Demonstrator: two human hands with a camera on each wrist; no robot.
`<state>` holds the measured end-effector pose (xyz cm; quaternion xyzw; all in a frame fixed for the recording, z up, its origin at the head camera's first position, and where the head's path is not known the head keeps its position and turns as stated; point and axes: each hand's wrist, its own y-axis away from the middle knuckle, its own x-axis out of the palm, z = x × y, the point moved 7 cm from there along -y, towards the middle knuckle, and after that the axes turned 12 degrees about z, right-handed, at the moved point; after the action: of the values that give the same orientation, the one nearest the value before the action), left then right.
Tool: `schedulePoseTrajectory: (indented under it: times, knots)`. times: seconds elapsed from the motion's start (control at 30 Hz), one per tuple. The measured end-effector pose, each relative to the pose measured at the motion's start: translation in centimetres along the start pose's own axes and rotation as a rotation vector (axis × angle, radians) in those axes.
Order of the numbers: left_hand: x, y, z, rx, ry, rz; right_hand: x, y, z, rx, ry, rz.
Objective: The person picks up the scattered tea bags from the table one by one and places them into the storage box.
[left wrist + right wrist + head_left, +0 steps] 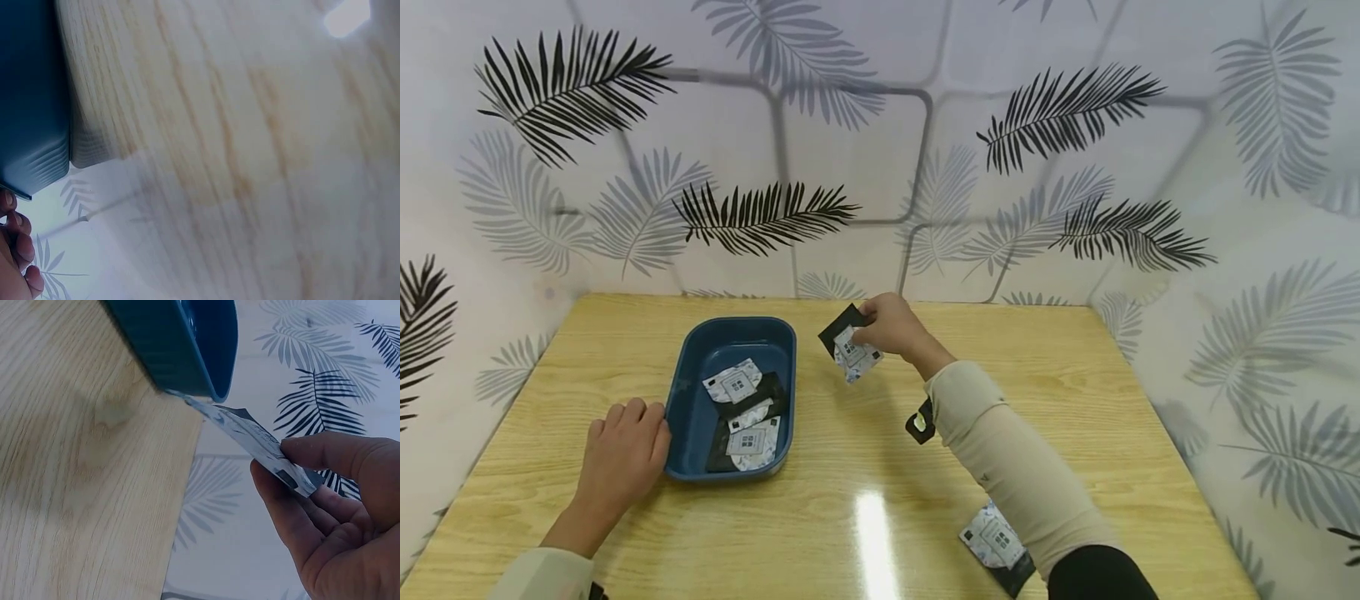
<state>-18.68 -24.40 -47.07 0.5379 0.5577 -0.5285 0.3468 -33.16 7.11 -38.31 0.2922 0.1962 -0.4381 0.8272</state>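
In the head view, my right hand (895, 325) pinches a flat black-and-white sachet (852, 350) above the table, right of a blue plastic bin (676, 417). The right wrist view has the sachet (250, 440) edge-on between thumb and fingers, its far end overlapping the bin (169, 356). Several similar sachets (752, 442) lie overlapped inside the bin. My left hand (625, 454) rests at the bin's left side, touching the rim with loosely bent fingers. In the left wrist view its fingertips (24, 247) show just below the bin's corner.
A sachet (996, 537) lies on the wooden table (865, 467) at the front right, partly under the right forearm. Another small black item (920, 423) with a pale yellow-green mark peeks out beside the sleeve. A leaf-patterned wall covering (865, 167) rises behind the table.
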Motion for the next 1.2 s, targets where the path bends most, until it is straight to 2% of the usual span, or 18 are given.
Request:
schedulePoseTrajectory:
  times: [0.13,0.37,0.67,0.97,1.2]
  knots:
    - [0.0,-0.1,-0.1,-0.004,0.0,0.009,0.8,-0.5,0.7,-0.025,-0.022,-0.006]
    - [0.3,0.2,0.0,-0.016,0.017,0.032,2.6,-1.1,2.0,-0.017,-0.005,0.024]
    - [0.1,0.0,0.1,-0.005,0.01,0.011,3.1,-1.5,3.7,-0.036,0.026,0.006]
    - [0.0,-0.1,0.1,-0.006,0.012,0.015,3.8,-2.0,4.2,-0.057,0.048,-0.024]
    - [0.0,-0.1,0.1,-0.004,0.008,0.014,5.0,-2.4,4.2,-0.024,-0.014,-0.039]
